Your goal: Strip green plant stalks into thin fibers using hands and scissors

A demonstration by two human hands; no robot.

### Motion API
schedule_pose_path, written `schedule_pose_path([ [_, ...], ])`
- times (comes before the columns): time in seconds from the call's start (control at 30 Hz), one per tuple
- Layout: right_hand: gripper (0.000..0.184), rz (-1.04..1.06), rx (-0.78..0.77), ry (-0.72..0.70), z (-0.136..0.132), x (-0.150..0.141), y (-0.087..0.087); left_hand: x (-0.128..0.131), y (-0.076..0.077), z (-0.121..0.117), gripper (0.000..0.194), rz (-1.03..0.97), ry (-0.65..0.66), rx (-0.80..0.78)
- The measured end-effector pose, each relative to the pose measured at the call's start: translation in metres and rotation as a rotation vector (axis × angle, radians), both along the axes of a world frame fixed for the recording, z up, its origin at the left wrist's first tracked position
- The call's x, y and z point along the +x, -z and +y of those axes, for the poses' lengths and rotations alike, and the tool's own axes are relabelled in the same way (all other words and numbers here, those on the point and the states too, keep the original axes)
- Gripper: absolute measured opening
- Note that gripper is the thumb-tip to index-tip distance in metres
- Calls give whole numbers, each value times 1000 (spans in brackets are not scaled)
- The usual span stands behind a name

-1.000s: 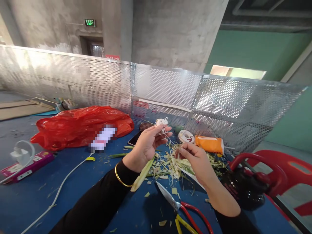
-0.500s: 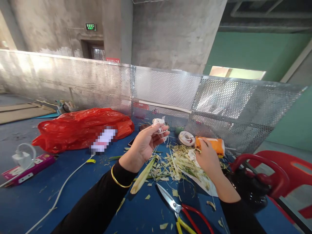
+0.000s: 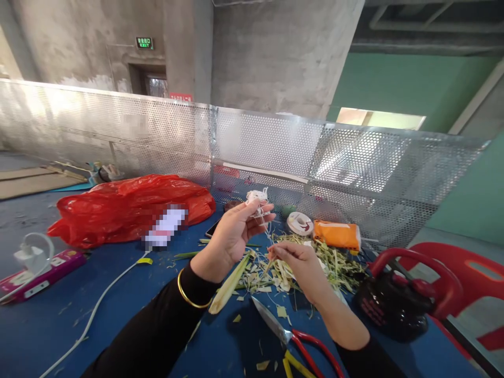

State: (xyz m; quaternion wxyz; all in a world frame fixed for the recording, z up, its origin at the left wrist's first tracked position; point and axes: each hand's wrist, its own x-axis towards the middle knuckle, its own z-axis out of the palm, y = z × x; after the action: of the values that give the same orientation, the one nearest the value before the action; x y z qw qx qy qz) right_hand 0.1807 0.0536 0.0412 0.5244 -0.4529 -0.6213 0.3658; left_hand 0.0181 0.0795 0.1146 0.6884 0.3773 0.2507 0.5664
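My left hand (image 3: pixel 232 236) is raised over the blue table (image 3: pixel 118 304) and pinches a small bundle of white thread (image 3: pixel 255 198) between thumb and fingers. A pale green leaf strip (image 3: pixel 230 283) hangs down from the same hand toward the table. My right hand (image 3: pixel 297 265) hovers just right of it, fingers pinched on a thin thread that runs up toward the bundle. Under both hands lies a heap of cut leaf scraps (image 3: pixel 311 262). Red-handled scissors (image 3: pixel 291 336) lie shut on the table in front of my right forearm.
A red plastic bag (image 3: pixel 126 207) lies at the left, a phone (image 3: pixel 214 227) beside it. A white cable (image 3: pixel 98 304) runs to a charger (image 3: pixel 33 252) on a pink box. A tape roll (image 3: pixel 300 223), an orange packet (image 3: pixel 338 233), a black kettle (image 3: pixel 394 304) and a red chair (image 3: pixel 464 283) stand at the right. Perforated metal panels (image 3: pixel 275 152) fence the table's far edge.
My right hand reached right to the scraps near the orange packet, then came back toward my left hand and now pinches the thread. My left hand has stayed raised with the bundle.
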Motion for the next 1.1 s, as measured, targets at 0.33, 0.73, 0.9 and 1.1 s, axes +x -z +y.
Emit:
schedule_pose_path([
  [0.33,30,221,-49,165,8,34,-13,-22,-11,13,12,7,-164,38],
  [0.73,29,605,-87,138,15,85,-27,-44,-12,33,14,-61,-261,-28],
  [0.9,25,617,-101,91,10,90,-33,-45,-10,37,14,-77,-260,-69],
  [1.1,24,574,-76,73,1,102,-46,-48,-12,40,14,-141,-268,-95],
])
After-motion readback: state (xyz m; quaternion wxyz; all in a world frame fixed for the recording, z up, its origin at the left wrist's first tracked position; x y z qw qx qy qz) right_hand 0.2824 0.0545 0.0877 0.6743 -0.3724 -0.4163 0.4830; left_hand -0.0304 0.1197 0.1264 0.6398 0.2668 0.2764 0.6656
